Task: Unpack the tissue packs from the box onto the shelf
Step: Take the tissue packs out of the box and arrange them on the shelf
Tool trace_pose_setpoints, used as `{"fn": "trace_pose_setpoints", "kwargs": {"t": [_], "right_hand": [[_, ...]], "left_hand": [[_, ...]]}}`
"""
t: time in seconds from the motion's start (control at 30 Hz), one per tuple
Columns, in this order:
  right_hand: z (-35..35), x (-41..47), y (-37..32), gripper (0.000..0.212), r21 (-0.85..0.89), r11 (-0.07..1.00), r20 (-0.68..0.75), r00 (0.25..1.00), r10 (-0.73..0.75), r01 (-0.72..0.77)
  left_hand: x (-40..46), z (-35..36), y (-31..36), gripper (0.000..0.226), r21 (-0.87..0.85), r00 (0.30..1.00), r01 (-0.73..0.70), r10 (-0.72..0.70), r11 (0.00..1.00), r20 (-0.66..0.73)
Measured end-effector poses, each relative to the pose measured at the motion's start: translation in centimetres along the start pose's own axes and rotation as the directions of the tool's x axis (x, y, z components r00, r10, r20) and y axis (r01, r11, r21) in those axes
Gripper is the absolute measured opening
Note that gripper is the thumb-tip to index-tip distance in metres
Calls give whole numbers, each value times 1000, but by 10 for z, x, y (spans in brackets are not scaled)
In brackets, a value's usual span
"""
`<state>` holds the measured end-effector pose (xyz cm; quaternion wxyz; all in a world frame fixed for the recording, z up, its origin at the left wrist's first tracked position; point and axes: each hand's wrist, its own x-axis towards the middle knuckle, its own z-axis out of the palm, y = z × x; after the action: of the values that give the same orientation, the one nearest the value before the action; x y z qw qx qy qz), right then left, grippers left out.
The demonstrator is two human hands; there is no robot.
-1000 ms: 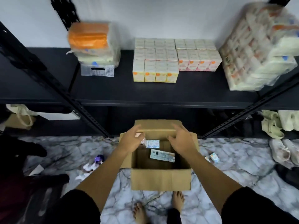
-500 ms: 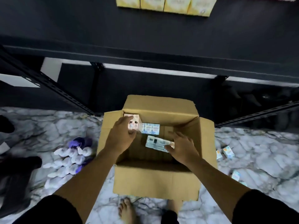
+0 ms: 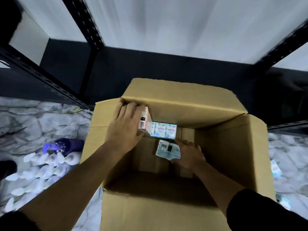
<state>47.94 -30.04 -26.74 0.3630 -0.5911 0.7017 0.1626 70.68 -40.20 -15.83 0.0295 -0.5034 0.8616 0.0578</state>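
**Both hands down in the open box, one on each tissue pack**

You are looking straight down into an open cardboard box [image 3: 166, 212] that stands on the marble-patterned floor [image 3: 33, 120], its flaps folded outward; the far flap leans toward the black shelf [image 3: 150, 64] just behind it. Your left hand [image 3: 125, 129] reaches over the box's left wall into the far left corner; its fingers are spread and curled over the top of a pink-sided tissue pack [image 3: 144, 120] that stands upright against the far wall, so it grips that pack from above. Just beside that pack, to its right and touching it, stand the blue-patterned tissue packs [image 3: 165, 131], also upright against the far wall. Your right hand [image 3: 190, 155] is lower in the box, near the bottom; its fingers and thumb close on the right end of a flat tissue pack [image 3: 167, 151] that lies with its barcode side up, slightly tilted; the pack rests on or just above the box's bottom, and you cannot tell which. Both forearms cross the near rim, and dark sleeves [image 3: 260, 212] show at the lower edge. On the floor left of the box lies a heap of white and purple wrapped items [image 3: 55, 157], blurred; a few small packs [image 3: 275, 170] lie on the floor to the right of the box, also blurred.
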Motion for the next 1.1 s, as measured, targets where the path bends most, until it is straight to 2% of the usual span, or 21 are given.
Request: {"fn": "trace_pose_setpoints", "kwargs": {"t": [0.1,0.23,0.3,0.43,0.5,0.67,0.87,1.1], "right_hand": [[18,17,6,106,-66,998,63,998,15,-11],[32,31,4,107,-123,992,80,996,33,-23],[35,36,3,103,-186,983,73,997,15,-1],[36,42,3,81,-278,960,35,999,19,-9],[33,37,5,84,-289,957,10,999,36,-32],[-5,-17,14,94,-75,997,-14,999,32,-33],[-92,-130,-1,86,17,1000,-141,990,26,-24],[-197,-259,-24,77,246,969,-271,960,65,4]], "left_hand": [[2,9,2,88,105,999,-24,26,994,-21],[7,14,3,76,106,995,-43,52,993,-82],[8,14,4,77,96,994,-57,66,994,-91],[9,10,5,79,82,991,-74,83,994,-106],[6,4,3,80,58,992,-79,84,995,-92],[-16,-38,0,89,-60,999,18,-21,998,-44],[-52,-136,15,82,-186,998,35,-45,982,-48],[-84,-264,32,78,-389,986,112,-151,915,-71]]}}
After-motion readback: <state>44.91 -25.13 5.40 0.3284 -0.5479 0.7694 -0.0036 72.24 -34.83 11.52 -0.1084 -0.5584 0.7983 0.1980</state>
